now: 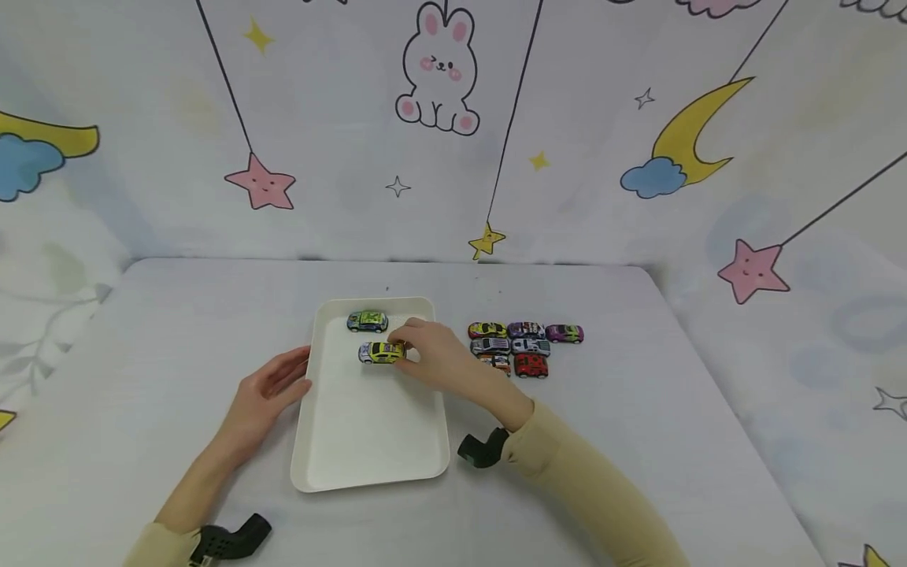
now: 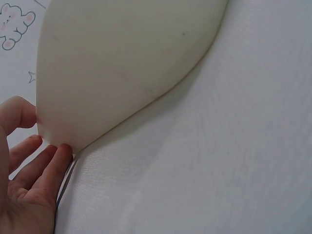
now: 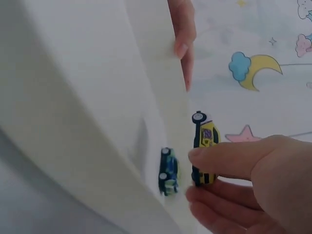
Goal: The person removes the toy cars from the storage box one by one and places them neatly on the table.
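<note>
My right hand (image 1: 432, 352) pinches a yellow toy car (image 1: 379, 353) between thumb and fingers, over the upper part of a white tray (image 1: 372, 425). In the right wrist view the yellow car (image 3: 207, 139) shows its side and black wheels, held apart from the tray floor. A green and blue toy car (image 1: 367, 321) sits in the tray near its far end. Along the tray's left edge rests my left hand (image 1: 265, 394), its fingertips touching the outer wall; the left wrist view shows these fingers (image 2: 58, 168) against the tray's side (image 2: 122, 58).
Several toy cars (image 1: 530, 346) stand close together in rows to the right of the tray, one partly hidden behind my right forearm. A red car (image 1: 531, 365) is at the near end of the group. White cloth covers the table (image 1: 602, 472), with a patterned backdrop (image 1: 340, 142) behind it.
</note>
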The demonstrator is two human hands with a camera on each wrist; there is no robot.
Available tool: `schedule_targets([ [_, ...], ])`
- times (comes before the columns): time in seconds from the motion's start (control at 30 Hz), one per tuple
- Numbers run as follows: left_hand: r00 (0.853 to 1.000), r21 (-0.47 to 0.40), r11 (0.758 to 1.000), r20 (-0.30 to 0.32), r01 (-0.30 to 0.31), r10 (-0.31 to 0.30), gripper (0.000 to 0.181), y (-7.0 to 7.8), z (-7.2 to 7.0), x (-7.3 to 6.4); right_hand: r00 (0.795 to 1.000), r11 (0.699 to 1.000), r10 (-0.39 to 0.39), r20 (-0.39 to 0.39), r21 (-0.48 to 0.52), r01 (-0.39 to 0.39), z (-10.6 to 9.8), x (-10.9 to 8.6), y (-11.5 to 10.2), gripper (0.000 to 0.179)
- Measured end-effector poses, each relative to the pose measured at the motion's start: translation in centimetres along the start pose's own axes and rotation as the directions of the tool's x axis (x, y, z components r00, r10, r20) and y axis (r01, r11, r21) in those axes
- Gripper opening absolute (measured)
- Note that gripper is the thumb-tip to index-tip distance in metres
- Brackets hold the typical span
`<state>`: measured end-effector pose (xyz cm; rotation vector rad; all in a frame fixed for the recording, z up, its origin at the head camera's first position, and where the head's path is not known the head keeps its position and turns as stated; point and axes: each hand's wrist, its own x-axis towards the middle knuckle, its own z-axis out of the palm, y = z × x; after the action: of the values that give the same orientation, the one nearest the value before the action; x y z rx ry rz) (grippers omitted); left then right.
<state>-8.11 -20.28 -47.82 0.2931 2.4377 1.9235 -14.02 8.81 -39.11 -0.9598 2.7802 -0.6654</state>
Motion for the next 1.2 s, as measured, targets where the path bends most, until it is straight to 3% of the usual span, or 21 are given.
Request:
schedule_targets([
  [0.1, 1.0, 0.003, 1.0, 0.001, -0.004, 0.004, 0.053, 0.0, -0.2, -0.1, 0.996, 0.998, -0.044, -0.081, 0.036, 0.047, -0.1, -1.5, 1.0, 0.032],
  [0.23, 1.0, 0.015, 1.0, 0.002, -0.001, 0.001, 0.053, 0.1, -0.4, -0.2, 0.973, 0.992, -0.097, -0.21, 0.054, 0.111, 0.2, -3.6, 2.5, 0.03],
  [0.43, 1.0, 0.02, 1.0, -0.001, -0.005, 0.005, 0.053, 0.2, -0.5, -0.3, 0.912, 0.975, -0.155, -0.38, 0.088, 0.203, 1.0, -6.5, 4.5, 0.031],
  [0.53, 1.0, 0.023, 1.0, 0.002, -0.004, 0.004, 0.053, 0.3, -0.5, -0.3, 0.885, 0.968, -0.147, -0.441, 0.118, 0.22, 1.3, -7.8, 5.8, 0.034],
  [0.77, 1.0, 0.009, 1.0, 0.01, -0.007, 0.007, 0.053, 0.3, -0.4, -0.2, 0.873, 0.973, -0.059, -0.485, 0.169, 0.16, 0.6, -10.7, 9.1, 0.038],
  [0.97, 1.0, 0.005, 1.0, 0.006, -0.007, 0.007, 0.053, 0.2, -0.2, -0.1, 0.839, 0.99, -0.012, -0.544, 0.108, 0.085, -1.1, -12.8, 12.8, 0.039],
  [1.07, 1.0, 0.005, 1.0, 0.007, -0.003, 0.003, 0.053, 0.2, -0.1, -0.1, 0.818, 0.994, 0.044, -0.573, 0.108, 0.023, -1.7, -14.0, 14.4, 0.041],
  [1.2, 1.0, 0.012, 1.0, 0.01, 0.004, -0.004, 0.053, 0.3, -0.1, -0.3, 0.763, 0.989, 0.122, -0.634, 0.14, -0.041, -1.7, -15.5, 16.3, 0.042],
])
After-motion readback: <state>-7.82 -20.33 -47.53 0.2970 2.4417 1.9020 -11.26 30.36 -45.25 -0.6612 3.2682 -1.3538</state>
